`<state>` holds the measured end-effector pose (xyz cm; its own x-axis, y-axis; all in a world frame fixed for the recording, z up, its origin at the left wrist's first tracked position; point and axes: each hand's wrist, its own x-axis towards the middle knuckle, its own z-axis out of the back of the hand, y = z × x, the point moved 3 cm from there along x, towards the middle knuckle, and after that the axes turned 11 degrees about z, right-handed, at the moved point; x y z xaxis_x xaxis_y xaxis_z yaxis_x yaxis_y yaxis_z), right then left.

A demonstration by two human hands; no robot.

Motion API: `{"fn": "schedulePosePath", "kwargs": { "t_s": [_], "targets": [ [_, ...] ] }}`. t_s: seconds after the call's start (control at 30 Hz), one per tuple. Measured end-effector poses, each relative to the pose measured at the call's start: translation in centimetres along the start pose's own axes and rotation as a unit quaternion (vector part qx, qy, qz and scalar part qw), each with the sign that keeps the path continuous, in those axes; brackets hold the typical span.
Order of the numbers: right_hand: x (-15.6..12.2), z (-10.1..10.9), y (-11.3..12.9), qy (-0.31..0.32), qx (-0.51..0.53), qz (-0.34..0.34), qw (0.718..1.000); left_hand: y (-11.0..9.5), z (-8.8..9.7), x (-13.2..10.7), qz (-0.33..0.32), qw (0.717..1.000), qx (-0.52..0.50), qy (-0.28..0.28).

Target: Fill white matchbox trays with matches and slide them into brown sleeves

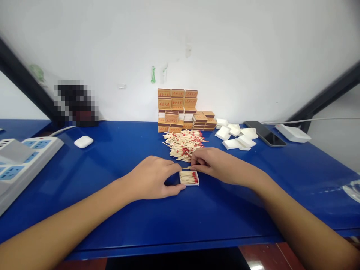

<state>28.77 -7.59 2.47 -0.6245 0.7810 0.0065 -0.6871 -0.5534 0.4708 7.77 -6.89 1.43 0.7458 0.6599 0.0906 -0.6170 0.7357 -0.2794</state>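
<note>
A small white matchbox tray (189,183) with red-headed matches lined up inside lies on the blue table. My left hand (156,178) grips its left end, thumb at the near corner and index finger at the far one. Just beyond the tray's far side, my right hand (209,163) pinches matches (186,168), their pale sticks pointing left; how many is too small to tell. The right fingertips hide the heads. Behind both hands spreads a loose pile of matches (184,142), its near right edge partly covered by my right hand.
Printed matchboxes (177,102) are stacked against the wall behind the pile. To their right lie several white empty trays (232,144), a phone (266,134) and a white box (294,134). A white earbud case (83,141) and a power strip (36,161) occupy the left.
</note>
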Motion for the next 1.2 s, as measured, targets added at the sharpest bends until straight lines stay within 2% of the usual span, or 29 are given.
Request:
{"fn": "schedulePosePath", "kwargs": {
  "t_s": [0.2, 0.33, 0.6, 0.8, 0.93, 1.2],
  "targets": [
    [-0.8, 1.3, -0.2, 0.001, -0.031, -0.017, 0.999, 0.1, 0.1, 0.0, 0.01, 1.0, -0.003, 0.002],
    [-1.3, 1.8, 0.4, -0.013, -0.026, -0.018, 0.999, 0.1, 0.0, 0.0, 0.013, 1.0, -0.003, -0.003],
    [-0.8, 0.1, 2.9, 0.013, -0.009, 0.045, 0.999, 0.2, 0.0, -0.1, 0.01, 1.0, 0.0, -0.012],
    [-1.4, 1.5, 1.9, -0.058, -0.057, 0.049, 0.995, 0.2, 0.0, 0.1, 0.011, 1.0, -0.004, -0.013],
    [-2.2, 2.0, 1.4, -0.031, -0.056, 0.041, 0.997, 0.2, -0.1, 0.1, 0.012, 1.0, -0.008, -0.009],
    [-2.1, 1.2, 1.4, -0.006, -0.058, 0.035, 0.998, 0.2, 0.0, 0.0, 0.012, 1.0, -0.005, -0.01]
  ]
}}
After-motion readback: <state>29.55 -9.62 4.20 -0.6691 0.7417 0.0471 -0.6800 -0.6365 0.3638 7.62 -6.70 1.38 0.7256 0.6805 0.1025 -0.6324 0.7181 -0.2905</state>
